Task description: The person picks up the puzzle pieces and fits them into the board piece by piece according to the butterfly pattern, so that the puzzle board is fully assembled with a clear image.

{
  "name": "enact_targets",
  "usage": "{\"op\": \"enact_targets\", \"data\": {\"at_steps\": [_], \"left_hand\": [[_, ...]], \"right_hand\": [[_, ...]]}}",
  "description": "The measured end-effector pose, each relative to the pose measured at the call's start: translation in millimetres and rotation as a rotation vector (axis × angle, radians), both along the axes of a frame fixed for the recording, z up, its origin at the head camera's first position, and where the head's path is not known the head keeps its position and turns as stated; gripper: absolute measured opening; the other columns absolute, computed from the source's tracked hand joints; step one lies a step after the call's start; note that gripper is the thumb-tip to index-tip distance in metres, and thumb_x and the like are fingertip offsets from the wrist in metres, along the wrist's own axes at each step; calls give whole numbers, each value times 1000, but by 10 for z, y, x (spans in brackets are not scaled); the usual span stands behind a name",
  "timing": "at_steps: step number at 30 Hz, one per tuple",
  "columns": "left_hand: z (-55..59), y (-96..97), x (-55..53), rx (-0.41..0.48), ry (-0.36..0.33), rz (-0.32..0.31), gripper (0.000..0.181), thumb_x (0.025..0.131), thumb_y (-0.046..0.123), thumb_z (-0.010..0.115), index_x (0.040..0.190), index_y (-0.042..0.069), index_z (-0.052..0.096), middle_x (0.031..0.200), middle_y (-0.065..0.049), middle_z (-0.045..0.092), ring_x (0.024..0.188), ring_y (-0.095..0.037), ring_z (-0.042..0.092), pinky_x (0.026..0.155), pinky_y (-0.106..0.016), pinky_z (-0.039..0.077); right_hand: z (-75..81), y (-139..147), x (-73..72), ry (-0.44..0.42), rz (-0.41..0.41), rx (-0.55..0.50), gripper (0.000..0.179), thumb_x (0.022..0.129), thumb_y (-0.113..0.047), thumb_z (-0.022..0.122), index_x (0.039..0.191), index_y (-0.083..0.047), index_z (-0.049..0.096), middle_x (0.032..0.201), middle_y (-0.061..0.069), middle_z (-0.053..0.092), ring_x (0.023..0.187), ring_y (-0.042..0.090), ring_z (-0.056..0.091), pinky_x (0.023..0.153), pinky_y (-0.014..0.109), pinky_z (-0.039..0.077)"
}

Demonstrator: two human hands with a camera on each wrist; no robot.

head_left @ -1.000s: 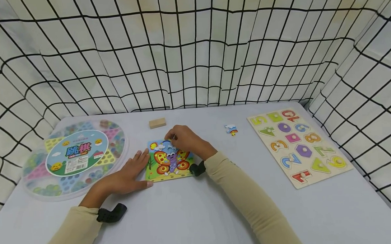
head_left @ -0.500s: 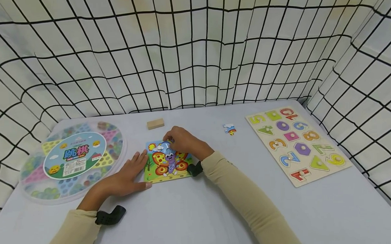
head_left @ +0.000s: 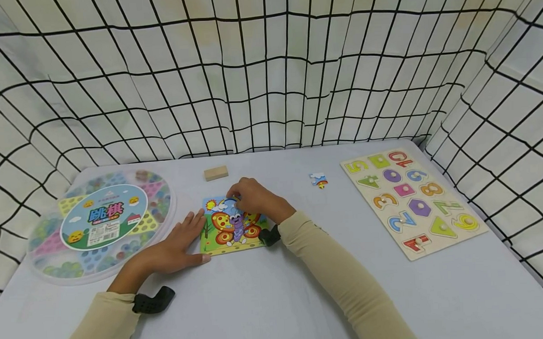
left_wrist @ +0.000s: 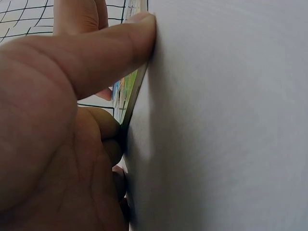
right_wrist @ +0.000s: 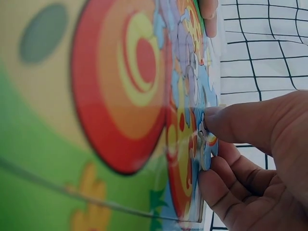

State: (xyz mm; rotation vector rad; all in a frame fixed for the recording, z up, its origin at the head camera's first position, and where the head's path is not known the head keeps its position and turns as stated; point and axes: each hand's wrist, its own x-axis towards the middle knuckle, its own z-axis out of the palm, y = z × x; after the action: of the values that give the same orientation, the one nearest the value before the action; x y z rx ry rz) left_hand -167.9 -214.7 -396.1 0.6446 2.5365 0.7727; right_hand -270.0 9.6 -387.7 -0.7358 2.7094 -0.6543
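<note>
A butterfly jigsaw puzzle (head_left: 238, 233) lies flat on the white table. My left hand (head_left: 176, 247) rests along its left side with fingers spread, the thumb by the near left corner. In the left wrist view, that thumb (left_wrist: 130, 41) touches the board's edge. At the far right part of the picture, my right hand (head_left: 256, 197) pinches a small puzzle piece (right_wrist: 207, 149) between thumb and fingers. The right wrist view shows this piece tilted against the picture's surface, partly covered by the fingers. Another jigsaw piece (head_left: 319, 180), with a rainbow on it, lies loose to the right.
On the left sits a round clear case of marbles (head_left: 161, 233) with a printed label. A small wooden block (head_left: 215, 173) lies behind the puzzle. At the right is a wooden number-and-shape board (head_left: 412, 204). Black netting (head_left: 269, 95) over white cloth surrounds the table's back and sides.
The right fingers have lowered slightly toward the puzzle, and the dark gap between them has shrunk. The left hand holds its place at the board. The head view has shifted a little.
</note>
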Motion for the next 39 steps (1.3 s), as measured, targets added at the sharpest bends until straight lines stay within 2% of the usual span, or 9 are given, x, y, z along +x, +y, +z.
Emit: {"op": "enact_targets", "data": {"at_steps": [14, 24, 30, 34, 39], "left_hand": [[-5, -1, -6, 12, 4, -6, 98, 89, 40, 68, 152, -7, 10, 160, -21, -5, 144, -43, -13, 111, -62, -5], [-32, -24, -12, 2, 9, -6, 98, 89, 40, 68, 152, -8, 10, 160, -21, -7, 143, -43, -14, 111, -62, -5], [-34, -31, -15, 6, 10, -7, 98, 89, 40, 68, 152, -8, 10, 160, -21, -7, 143, -42, -14, 111, -62, -6], [-58, -30, -18, 4, 9, -7, 99, 89, 41, 68, 152, -7, 9, 160, -21, -7, 144, -42, -14, 111, -62, -6], [-73, -26, -34, -10, 10, -7, 99, 89, 42, 68, 153, -7, 9, 161, -20, -6, 144, -42, -14, 111, -62, -5]], "right_hand": [[-35, 9, -20, -1, 18, -26, 22, 93, -12, 66, 114, -13, 73, 104, 1, 58, 93, 13, 50, 79, 23, 44], [-61, -6, -33, -47, 26, -64, 25, 95, -6, 62, 116, -11, 73, 121, 6, 62, 105, 12, 55, 83, 22, 47], [-50, -7, -28, -58, 16, -55, 26, 95, -5, 61, 117, -11, 73, 124, 7, 60, 110, 14, 55, 84, 22, 47], [-56, -3, -33, -67, 10, -54, 26, 95, -3, 60, 116, -11, 73, 122, 7, 61, 112, 15, 55, 85, 22, 47], [-73, 28, -50, -45, 38, -56, 30, 96, 1, 54, 117, -10, 72, 112, 5, 59, 102, 13, 54, 83, 21, 46]]}}
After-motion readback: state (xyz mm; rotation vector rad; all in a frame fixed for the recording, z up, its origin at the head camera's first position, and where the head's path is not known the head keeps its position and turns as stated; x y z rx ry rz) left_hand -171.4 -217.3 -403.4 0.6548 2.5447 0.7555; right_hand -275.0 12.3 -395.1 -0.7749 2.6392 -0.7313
